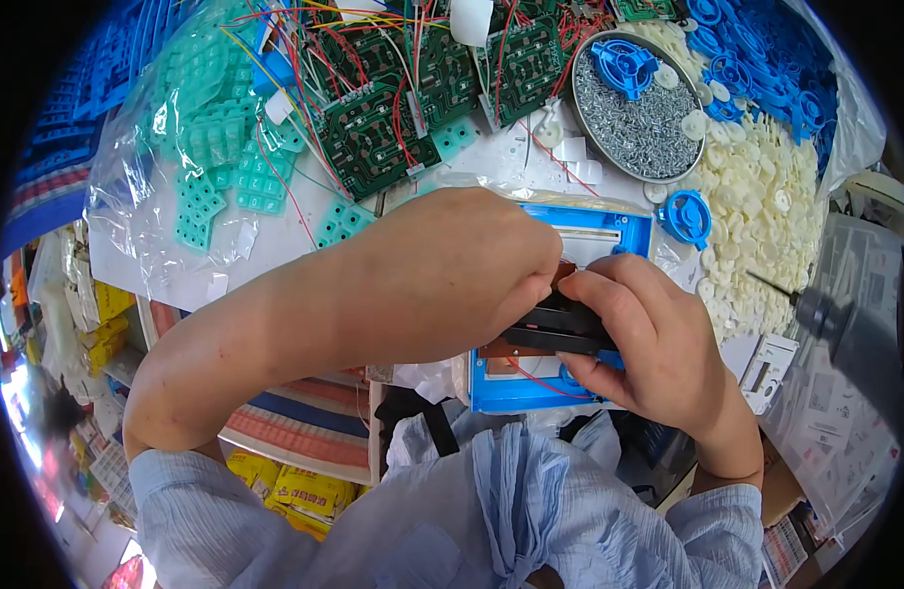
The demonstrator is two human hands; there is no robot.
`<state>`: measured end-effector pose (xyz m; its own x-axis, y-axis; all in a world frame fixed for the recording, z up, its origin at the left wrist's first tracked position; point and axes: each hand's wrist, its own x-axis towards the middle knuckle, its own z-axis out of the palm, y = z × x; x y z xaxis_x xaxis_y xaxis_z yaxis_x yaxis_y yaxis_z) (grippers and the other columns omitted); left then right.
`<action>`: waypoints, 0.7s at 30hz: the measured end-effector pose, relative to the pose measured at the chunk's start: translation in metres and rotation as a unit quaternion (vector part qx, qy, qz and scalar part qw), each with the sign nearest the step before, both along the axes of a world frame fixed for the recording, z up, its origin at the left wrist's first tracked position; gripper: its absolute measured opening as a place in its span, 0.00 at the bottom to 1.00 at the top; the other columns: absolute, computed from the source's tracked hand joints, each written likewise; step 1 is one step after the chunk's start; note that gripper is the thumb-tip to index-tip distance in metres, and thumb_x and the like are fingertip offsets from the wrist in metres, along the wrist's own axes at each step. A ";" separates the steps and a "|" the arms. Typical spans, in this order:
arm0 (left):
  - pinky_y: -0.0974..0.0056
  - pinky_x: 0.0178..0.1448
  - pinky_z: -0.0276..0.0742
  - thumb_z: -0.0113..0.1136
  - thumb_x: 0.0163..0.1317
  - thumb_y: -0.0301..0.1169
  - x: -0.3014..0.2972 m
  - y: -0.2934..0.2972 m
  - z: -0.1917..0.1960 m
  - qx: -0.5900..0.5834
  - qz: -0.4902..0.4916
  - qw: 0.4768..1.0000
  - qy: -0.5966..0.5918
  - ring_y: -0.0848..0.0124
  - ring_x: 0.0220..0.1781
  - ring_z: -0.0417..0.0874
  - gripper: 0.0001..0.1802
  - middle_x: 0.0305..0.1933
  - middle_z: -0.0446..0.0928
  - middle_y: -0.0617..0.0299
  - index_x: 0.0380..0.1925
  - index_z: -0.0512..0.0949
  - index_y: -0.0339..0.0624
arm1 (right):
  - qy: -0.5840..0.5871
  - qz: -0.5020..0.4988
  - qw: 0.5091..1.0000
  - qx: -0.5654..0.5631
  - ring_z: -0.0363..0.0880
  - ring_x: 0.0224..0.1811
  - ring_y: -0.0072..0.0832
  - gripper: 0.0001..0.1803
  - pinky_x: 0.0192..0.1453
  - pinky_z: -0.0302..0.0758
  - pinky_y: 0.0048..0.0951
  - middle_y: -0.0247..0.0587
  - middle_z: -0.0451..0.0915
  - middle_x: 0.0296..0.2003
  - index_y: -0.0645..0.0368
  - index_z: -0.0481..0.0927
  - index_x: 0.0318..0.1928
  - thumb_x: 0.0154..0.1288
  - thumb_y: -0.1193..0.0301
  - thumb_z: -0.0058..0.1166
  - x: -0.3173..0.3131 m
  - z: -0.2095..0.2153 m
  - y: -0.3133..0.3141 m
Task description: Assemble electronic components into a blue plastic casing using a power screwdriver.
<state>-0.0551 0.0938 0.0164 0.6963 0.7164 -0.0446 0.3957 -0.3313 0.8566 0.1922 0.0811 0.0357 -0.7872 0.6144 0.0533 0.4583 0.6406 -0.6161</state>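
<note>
Blue plastic frames the work here: a shallow blue housing (530, 393) lies on the bench edge just in front of the person, and both hands meet over it. The left hand (442, 275) arches across the housing with its fingertips drawn together, pinching at a small brown part (567, 269) at the top of a black component (560, 329) that sits inside the shell. The right hand (648, 344) curls around that black component from the right, thumb and fingers pressed against its edge to keep it steady. A red wire (540, 378) loops out beneath it, across the housing's white inner panel. By the look of it, the step in hand is seating or aligning the black component within the housing; the next move would call for fine fingertip pressure and keeping the red wire clear so it is not trapped. Beyond the hands lie green circuit boards (373, 137) trailing red wires, a bag of teal rubber keypads (211, 167), a round tin of screws (638, 113), a loose blue wheel (687, 216) and a heap of white plastic discs (766, 187).
</note>
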 end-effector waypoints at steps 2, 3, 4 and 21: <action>0.50 0.40 0.74 0.60 0.66 0.30 0.000 -0.001 -0.001 -0.018 0.006 1.000 -0.003 0.48 0.35 0.81 0.06 0.30 0.79 0.50 0.33 0.77 0.39 | -0.002 0.002 1.000 0.003 0.82 0.40 0.41 0.31 0.36 0.82 0.36 0.44 0.78 0.44 0.62 0.77 0.58 0.51 0.69 0.70 0.000 0.000 -0.001; 0.50 0.39 0.74 0.60 0.66 0.30 -0.001 -0.001 -0.001 -0.022 -0.001 1.000 0.000 0.48 0.35 0.81 0.06 0.30 0.79 0.50 0.33 0.77 0.39 | -0.009 0.004 1.000 0.002 0.82 0.40 0.41 0.32 0.36 0.82 0.36 0.44 0.77 0.44 0.61 0.77 0.58 0.51 0.68 0.70 0.000 0.000 -0.001; 0.50 0.39 0.74 0.60 0.66 0.30 -0.001 0.000 0.000 -0.026 -0.008 1.000 0.002 0.48 0.35 0.81 0.06 0.30 0.79 0.51 0.33 0.77 0.40 | -0.017 0.007 1.000 0.001 0.82 0.40 0.41 0.32 0.36 0.82 0.36 0.44 0.77 0.44 0.61 0.77 0.58 0.51 0.68 0.69 0.000 0.001 0.000; 0.48 0.41 0.76 0.60 0.67 0.31 0.004 -0.010 0.000 0.035 0.006 0.998 0.043 0.48 0.36 0.83 0.07 0.29 0.81 0.50 0.33 0.79 0.39 | -0.106 0.046 0.993 0.009 0.80 0.42 0.35 0.29 0.34 0.81 0.33 0.39 0.75 0.44 0.55 0.78 0.57 0.52 0.66 0.68 -0.005 0.015 0.002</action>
